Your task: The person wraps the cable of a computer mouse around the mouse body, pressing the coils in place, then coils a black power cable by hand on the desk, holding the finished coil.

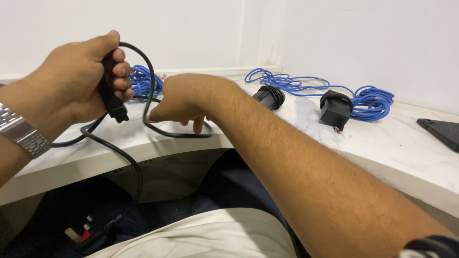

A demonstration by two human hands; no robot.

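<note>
Evidently, the left hand clamps its grip on the black power cable by its connector above the counter edge, while the right hand pinches the loop, keeping it taut.

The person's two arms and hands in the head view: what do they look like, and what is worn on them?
Both forearms are bare, with no sleeves in view. The left hand has a silver metal link watch band on its wrist. The right hand wears no ring that can be seen; dark hair covers its forearm, and a black band with white specks sits near the elbow at the picture's lower edge.
</note>
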